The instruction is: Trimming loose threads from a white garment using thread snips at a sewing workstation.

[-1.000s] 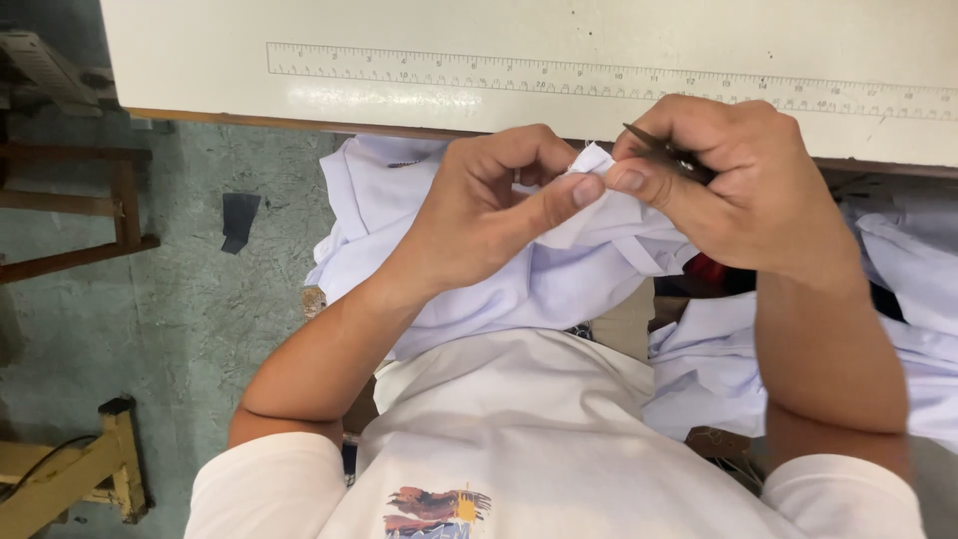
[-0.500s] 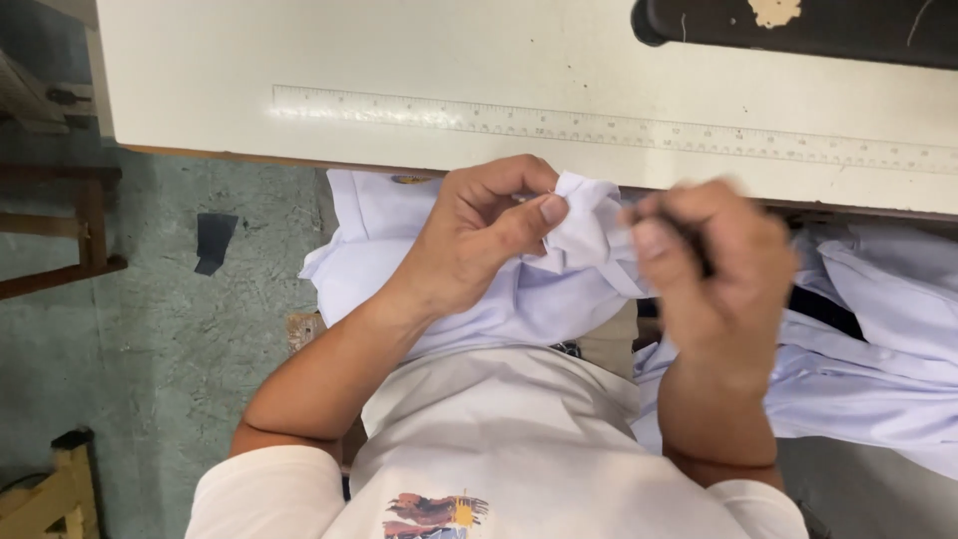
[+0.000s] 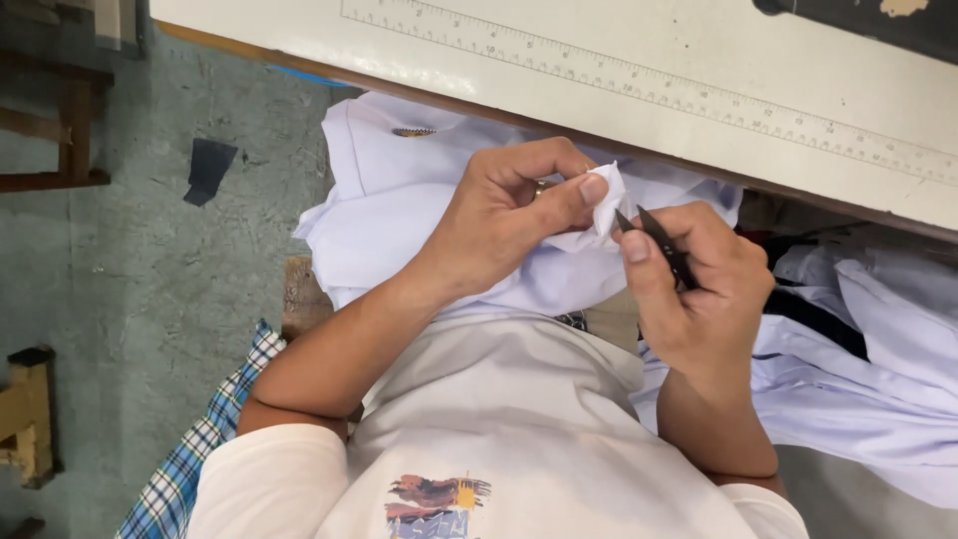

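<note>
My left hand (image 3: pixel 504 225) pinches a folded edge of a white garment (image 3: pixel 399 200) between thumb and fingers, holding it up in my lap. My right hand (image 3: pixel 699 289) grips small black thread snips (image 3: pixel 654 238), their tips pointing at the pinched fabric just beside my left thumb. The rest of the white garment lies bunched over my lap under both hands.
A cream work table (image 3: pixel 559 50) with a printed ruler strip (image 3: pixel 639 85) runs across the top. More white garments (image 3: pixel 878 349) pile at the right. A dark machine base (image 3: pixel 868 20) sits top right. Wooden furniture (image 3: pixel 50 130) stands on the green floor at left.
My right hand has come back to the fabric with the snips after drawing away. The left hand has kept its pinch on the fabric edge.
</note>
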